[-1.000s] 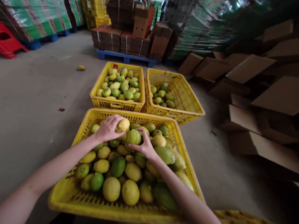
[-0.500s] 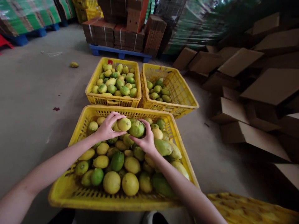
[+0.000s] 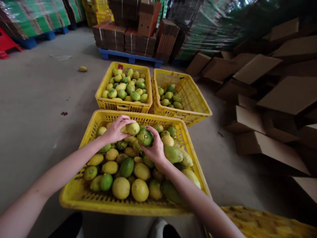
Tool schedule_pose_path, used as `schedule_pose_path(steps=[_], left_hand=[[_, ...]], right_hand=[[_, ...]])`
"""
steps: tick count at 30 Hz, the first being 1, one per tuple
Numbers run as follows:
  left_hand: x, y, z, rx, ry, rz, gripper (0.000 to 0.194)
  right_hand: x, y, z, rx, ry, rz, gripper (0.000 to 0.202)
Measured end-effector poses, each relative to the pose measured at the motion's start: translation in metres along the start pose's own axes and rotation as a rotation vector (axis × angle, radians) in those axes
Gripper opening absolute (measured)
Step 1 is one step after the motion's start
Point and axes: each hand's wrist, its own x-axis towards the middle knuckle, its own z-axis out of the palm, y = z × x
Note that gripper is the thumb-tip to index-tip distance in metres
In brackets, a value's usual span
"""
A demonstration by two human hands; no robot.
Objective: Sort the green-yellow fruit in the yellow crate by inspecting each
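Both hands are over the far half of a large yellow crate (image 3: 123, 211) of yellow and green lemons. My left hand (image 3: 116, 129) is closed round a yellow lemon (image 3: 132, 129), thumb below and fingers above. Just to its right, my right hand (image 3: 155, 147) grips a round green lemon (image 3: 145, 137), its blossom end facing me. The two held fruits are close together. Under and around them lie many loose lemons, with large pale green ones (image 3: 172, 154) by my right wrist.
Behind stand a yellow crate full of lemons (image 3: 98, 99) and a partly filled one (image 3: 198, 96). Cardboard boxes (image 3: 257, 69) are heaped at the right. Flattened cartons sit on a blue pallet (image 3: 131, 59). One lemon (image 3: 83, 68) lies on the floor.
The view has shifted slightly, so the crates sit a little further right. The green lemon in my right hand has turned and shows a darker side. Both hands keep their holds.
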Motion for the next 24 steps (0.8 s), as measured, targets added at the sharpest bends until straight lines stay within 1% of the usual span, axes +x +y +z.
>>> schedule_pose_path(steps=[3, 5, 6, 7, 9, 11, 12, 13, 15, 17, 19, 24], left_hand=[[0.001, 0.002, 0.0, -0.054, 0.0, -0.051, 0.046], [0.003, 0.003, 0.002, -0.162, -0.007, -0.161, 0.05], [0.004, 0.002, 0.004, -0.256, -0.017, -0.255, 0.053], [0.005, 0.002, 0.007, -0.381, -0.034, -0.379, 0.056], [0.007, 0.001, 0.013, -0.684, -0.106, -0.713, 0.053], [0.006, 0.002, 0.02, -0.912, -0.196, -1.002, 0.046], [0.005, 0.002, 0.023, -0.972, -0.245, -1.101, 0.046], [0.005, 0.003, 0.025, -1.005, -0.292, -1.165, 0.048], [0.004, 0.006, 0.026, -1.054, -0.376, -1.218, 0.053], [0.005, 0.008, 0.025, -1.105, -0.448, -1.267, 0.058], [0.008, 0.01, 0.024, -1.121, -0.46, -1.283, 0.06], [0.012, 0.014, 0.023, -1.16, -0.426, -1.293, 0.057]], right_hand=[[0.003, -0.003, -0.002, 0.032, 0.0, 0.018, 0.063], [0.005, -0.007, -0.004, 0.077, 0.007, 0.099, 0.061], [0.006, -0.009, -0.005, 0.117, 0.008, 0.167, 0.062], [0.007, -0.011, -0.006, 0.177, 0.004, 0.253, 0.065], [0.008, -0.015, -0.008, 0.367, -0.015, 0.476, 0.071], [0.01, -0.015, -0.01, 0.613, -0.082, 0.737, 0.07], [0.011, -0.015, -0.011, 0.728, -0.132, 0.864, 0.067], [0.012, -0.014, -0.012, 0.824, -0.19, 0.975, 0.066], [0.015, -0.012, -0.013, 0.944, -0.302, 1.122, 0.072], [0.018, -0.011, -0.014, 0.991, -0.348, 1.177, 0.078], [0.02, -0.011, -0.015, 1.001, -0.344, 1.18, 0.079], [0.022, -0.015, -0.015, 0.938, -0.318, 1.175, 0.08]])
